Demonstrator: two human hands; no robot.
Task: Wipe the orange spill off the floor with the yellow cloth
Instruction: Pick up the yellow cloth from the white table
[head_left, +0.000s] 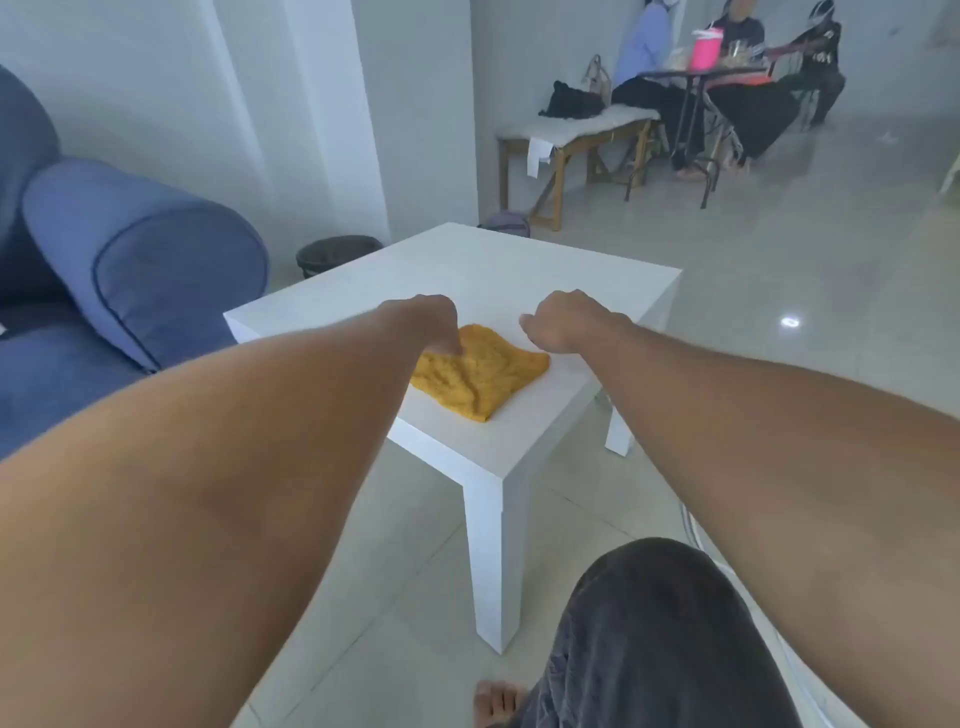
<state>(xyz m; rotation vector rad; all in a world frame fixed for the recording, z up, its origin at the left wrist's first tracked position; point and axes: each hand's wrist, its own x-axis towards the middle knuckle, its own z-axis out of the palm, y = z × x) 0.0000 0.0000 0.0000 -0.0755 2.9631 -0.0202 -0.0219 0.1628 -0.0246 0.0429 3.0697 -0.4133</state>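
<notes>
The yellow cloth (480, 371) lies flat and slightly rumpled on the small white table (467, 275), near its front edge. My left hand (434, 322) reaches over the cloth's left corner, fingers bent down and touching it; a firm grip cannot be made out. My right hand (563, 325) hovers just past the cloth's far right edge, fingers curled loosely, holding nothing. No orange spill shows on the visible floor.
A blue sofa (130, 270) stands at the left, with a dark bin (335, 254) behind the table. At the back right, people sit at a dark table (696, 78) beside a wooden bench (571, 135). My knee and bare foot (496, 709) are below.
</notes>
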